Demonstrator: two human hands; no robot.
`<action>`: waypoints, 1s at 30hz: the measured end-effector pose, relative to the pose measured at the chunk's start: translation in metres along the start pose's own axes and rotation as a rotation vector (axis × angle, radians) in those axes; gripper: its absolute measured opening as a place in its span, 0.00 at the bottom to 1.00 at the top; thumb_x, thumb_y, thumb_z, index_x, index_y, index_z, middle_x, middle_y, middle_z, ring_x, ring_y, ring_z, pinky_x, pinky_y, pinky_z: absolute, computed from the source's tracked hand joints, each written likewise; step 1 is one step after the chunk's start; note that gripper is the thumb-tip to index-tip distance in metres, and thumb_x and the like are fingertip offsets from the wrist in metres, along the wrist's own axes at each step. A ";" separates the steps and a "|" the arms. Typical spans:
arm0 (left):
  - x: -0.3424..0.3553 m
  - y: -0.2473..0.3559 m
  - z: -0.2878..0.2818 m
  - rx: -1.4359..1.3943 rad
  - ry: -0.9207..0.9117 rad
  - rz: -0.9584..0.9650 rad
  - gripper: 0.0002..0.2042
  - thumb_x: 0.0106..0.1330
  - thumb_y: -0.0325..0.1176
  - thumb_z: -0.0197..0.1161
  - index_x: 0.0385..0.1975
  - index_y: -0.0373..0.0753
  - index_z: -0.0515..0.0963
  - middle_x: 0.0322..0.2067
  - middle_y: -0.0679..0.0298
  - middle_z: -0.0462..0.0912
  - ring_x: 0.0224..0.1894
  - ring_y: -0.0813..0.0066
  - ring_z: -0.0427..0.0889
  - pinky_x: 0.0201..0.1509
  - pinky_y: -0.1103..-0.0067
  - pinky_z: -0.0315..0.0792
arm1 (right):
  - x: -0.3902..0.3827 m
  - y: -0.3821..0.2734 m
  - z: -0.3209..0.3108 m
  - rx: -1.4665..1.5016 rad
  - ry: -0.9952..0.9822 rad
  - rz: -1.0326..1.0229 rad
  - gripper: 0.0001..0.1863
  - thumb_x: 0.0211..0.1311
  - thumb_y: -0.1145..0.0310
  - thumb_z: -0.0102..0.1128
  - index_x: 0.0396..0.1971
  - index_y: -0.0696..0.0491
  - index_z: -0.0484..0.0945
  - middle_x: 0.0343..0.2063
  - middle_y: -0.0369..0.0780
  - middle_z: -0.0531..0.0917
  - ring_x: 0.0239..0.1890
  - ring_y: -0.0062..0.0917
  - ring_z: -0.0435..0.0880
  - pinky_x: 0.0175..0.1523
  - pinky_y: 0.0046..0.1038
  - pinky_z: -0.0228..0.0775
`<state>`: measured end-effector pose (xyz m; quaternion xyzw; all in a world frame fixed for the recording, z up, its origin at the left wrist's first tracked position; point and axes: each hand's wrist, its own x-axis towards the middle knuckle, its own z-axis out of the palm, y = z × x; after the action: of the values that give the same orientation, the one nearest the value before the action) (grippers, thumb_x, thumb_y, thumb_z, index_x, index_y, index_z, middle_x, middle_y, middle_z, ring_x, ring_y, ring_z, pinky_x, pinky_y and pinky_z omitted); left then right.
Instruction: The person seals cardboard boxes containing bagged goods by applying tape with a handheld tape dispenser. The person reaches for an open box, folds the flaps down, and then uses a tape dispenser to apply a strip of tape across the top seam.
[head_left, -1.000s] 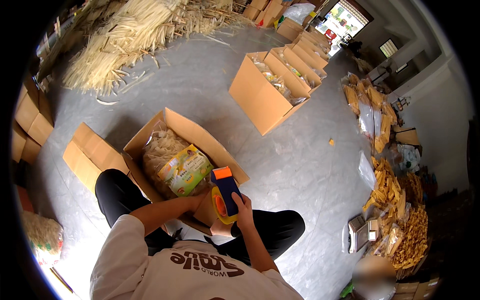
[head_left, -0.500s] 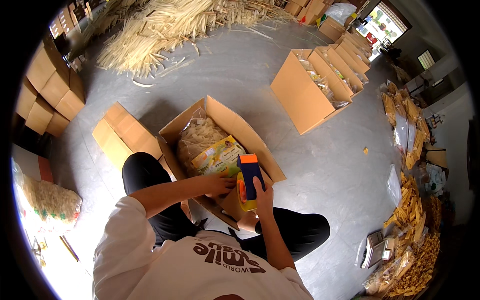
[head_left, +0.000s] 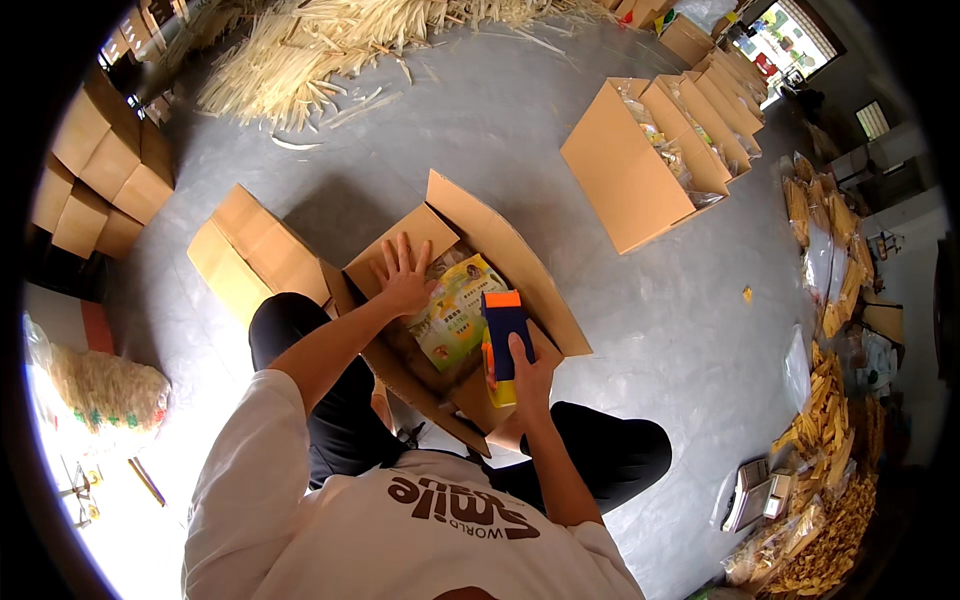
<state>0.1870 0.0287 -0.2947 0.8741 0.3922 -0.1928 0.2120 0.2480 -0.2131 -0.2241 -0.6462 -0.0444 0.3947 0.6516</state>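
An open cardboard carton [head_left: 518,262] stands between my knees. My left hand [head_left: 406,286], its fingers spread, presses on the carton's far-left end flap [head_left: 388,250], which is folded inward. In my right hand [head_left: 532,374] is a packing tape dispenser [head_left: 507,326] with a dark blue handle, an orange end and a yellow body. It is held over the carton's near-right end, where another flap [head_left: 545,345] lies folded in. Between the two flaps a yellow-green printed sheet [head_left: 462,310] shows on top of the contents. Most of the clear bag beneath it is hidden.
Another carton [head_left: 240,255] lies at my left knee. Several filled open cartons [head_left: 625,180] line the right side. Dried pale strips [head_left: 300,60] are heaped at the back. Stacked boxes [head_left: 110,170] stand far left; a scale [head_left: 745,495] and brown dried goods [head_left: 825,520] lie right.
My left hand has moved away from beside the tape dispenser to the far-left end, and that end flap is now folded in over the bag. The right hand keeps the dispenser.
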 end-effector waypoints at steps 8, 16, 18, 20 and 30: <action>-0.006 -0.026 -0.020 0.045 -0.266 0.237 0.40 0.61 0.58 0.48 0.66 0.49 0.36 0.65 0.52 0.19 0.66 0.47 0.23 0.63 0.48 0.35 | 0.004 0.006 0.004 0.039 0.030 -0.006 0.21 0.60 0.55 0.54 0.31 0.62 0.75 0.20 0.40 0.78 0.17 0.21 0.76 0.21 0.22 0.72; -0.051 -0.065 -0.088 0.417 -0.871 0.558 0.57 0.38 0.54 0.71 0.65 0.35 0.42 0.65 0.46 0.29 0.63 0.56 0.56 0.59 0.73 0.62 | 0.002 0.003 0.006 0.017 0.024 0.026 0.21 0.60 0.55 0.54 0.31 0.62 0.74 0.19 0.40 0.78 0.17 0.21 0.77 0.21 0.22 0.72; -0.037 -0.066 -0.083 0.426 -0.624 0.745 0.43 0.35 0.46 0.74 0.54 0.37 0.64 0.50 0.49 0.67 0.49 0.53 0.73 0.46 0.70 0.70 | 0.001 -0.002 0.008 0.040 0.029 0.048 0.21 0.60 0.55 0.54 0.30 0.62 0.74 0.18 0.41 0.78 0.16 0.22 0.77 0.21 0.22 0.72; -0.031 -0.040 -0.094 0.351 -0.526 0.660 0.26 0.35 0.45 0.72 0.35 0.38 0.77 0.29 0.56 0.80 0.38 0.56 0.77 0.40 0.69 0.70 | 0.004 -0.002 -0.002 0.051 0.054 0.025 0.20 0.60 0.56 0.54 0.30 0.62 0.74 0.16 0.41 0.77 0.15 0.23 0.77 0.21 0.22 0.71; -0.012 -0.046 -0.066 0.289 -0.078 0.721 0.19 0.32 0.45 0.73 0.21 0.37 0.80 0.21 0.59 0.79 0.40 0.59 0.74 0.45 0.70 0.64 | -0.029 -0.023 -0.012 0.014 0.049 0.027 0.20 0.59 0.56 0.54 0.33 0.62 0.74 0.18 0.41 0.79 0.16 0.22 0.77 0.22 0.20 0.70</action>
<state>0.1557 0.0834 -0.2436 0.9687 0.0202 -0.1924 0.1558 0.2454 -0.2360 -0.1922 -0.6517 -0.0170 0.3881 0.6514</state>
